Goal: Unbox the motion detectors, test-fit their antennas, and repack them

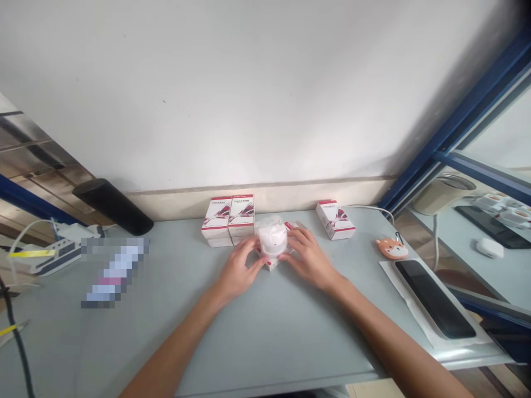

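Right between my fingertips is a round white item point(272, 239) wrapped in clear plastic, sitting on a small red-and-white box point(270, 264) on the grey tabletop point(253, 337). My left hand point(238, 268) and right hand point(309, 258) curve in from either side, fingers partly closed and gripping the wrapped item. Just beyond my left fingers stand stacked red-and-white cartons point(228, 218), their print too small to read, while another carton point(335, 219) lies past my right fingers, with an orange animal-face pouch point(392, 248) farther right.
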`<control>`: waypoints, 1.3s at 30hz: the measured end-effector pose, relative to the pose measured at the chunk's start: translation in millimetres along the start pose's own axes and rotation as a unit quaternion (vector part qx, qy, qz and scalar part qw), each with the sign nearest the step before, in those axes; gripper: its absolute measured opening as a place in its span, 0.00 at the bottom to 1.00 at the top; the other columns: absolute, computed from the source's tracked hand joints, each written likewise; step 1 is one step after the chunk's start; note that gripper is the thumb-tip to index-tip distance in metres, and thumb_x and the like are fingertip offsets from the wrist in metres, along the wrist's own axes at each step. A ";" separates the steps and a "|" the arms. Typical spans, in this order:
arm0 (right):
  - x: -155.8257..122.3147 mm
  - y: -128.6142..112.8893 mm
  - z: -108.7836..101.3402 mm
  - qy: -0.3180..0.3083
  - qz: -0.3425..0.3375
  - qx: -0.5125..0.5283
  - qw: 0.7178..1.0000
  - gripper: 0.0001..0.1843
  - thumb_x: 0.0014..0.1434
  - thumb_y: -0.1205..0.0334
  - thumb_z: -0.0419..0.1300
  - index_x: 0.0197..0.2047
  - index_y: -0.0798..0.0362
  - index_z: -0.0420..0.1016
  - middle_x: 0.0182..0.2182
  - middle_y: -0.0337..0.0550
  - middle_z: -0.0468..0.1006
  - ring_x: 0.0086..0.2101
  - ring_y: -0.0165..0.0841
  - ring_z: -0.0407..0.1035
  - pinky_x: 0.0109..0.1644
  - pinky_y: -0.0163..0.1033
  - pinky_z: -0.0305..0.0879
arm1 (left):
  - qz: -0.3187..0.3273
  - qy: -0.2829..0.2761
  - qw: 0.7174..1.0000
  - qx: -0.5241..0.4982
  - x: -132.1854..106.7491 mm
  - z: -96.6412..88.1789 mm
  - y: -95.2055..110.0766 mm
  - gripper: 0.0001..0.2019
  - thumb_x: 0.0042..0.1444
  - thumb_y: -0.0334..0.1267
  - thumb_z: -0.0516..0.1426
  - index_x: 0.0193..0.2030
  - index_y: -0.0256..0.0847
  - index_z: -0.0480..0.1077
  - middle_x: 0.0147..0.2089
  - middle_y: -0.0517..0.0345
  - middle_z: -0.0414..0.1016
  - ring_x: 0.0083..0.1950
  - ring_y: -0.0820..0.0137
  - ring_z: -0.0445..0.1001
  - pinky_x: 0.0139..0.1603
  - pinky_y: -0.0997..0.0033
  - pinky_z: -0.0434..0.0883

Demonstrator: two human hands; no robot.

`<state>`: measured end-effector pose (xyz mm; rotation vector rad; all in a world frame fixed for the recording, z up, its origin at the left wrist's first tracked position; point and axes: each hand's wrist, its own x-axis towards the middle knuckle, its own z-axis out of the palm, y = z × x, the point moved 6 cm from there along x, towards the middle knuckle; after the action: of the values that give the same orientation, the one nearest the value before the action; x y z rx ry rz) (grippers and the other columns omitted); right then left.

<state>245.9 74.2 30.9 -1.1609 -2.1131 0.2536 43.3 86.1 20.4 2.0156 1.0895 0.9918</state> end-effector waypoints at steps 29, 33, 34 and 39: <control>1.4 -3.3 -10.2 0.018 0.009 0.013 1.000 0.13 0.75 0.60 0.53 0.49 0.48 0.80 0.58 0.54 0.79 0.65 0.52 0.65 0.66 0.64 0.66 | -0.089 0.127 0.985 -0.071 2.1 11.3 11.2 0.17 0.58 0.53 0.67 0.45 0.43 0.76 0.47 0.51 0.78 0.56 0.54 0.74 0.62 0.53 0.69; 1.6 -10.6 -25.2 0.041 0.036 0.067 0.996 0.18 0.77 0.52 0.49 0.41 0.47 0.76 0.41 0.48 0.82 0.42 0.42 0.77 0.47 0.48 0.74 | -0.113 0.096 0.973 -0.174 10.6 11.8 41.0 0.21 0.66 0.55 0.60 0.57 0.42 0.74 0.54 0.47 0.81 0.56 0.54 0.78 0.55 0.57 0.75; 0.4 -13.0 -27.1 0.046 0.047 0.085 0.994 0.19 0.77 0.51 0.47 0.41 0.47 0.75 0.39 0.47 0.81 0.39 0.40 0.76 0.43 0.46 0.73 | -0.115 0.075 0.969 -0.203 13.7 14.7 49.1 0.23 0.69 0.56 0.57 0.58 0.41 0.74 0.54 0.45 0.82 0.55 0.54 0.80 0.53 0.57 0.77; -4.4 -16.7 -24.8 0.036 0.103 0.177 0.978 0.15 0.76 0.47 0.51 0.51 0.47 0.69 0.37 0.44 0.82 0.33 0.36 0.76 0.37 0.41 0.72 | -0.147 0.017 0.897 -0.417 22.7 36.1 62.9 0.24 0.72 0.56 0.53 0.62 0.41 0.74 0.59 0.41 0.81 0.58 0.52 0.81 0.56 0.50 0.78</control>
<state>252.8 57.2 54.9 -1.1515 -1.7926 0.6460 107.0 71.0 59.1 1.1057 0.7533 1.0833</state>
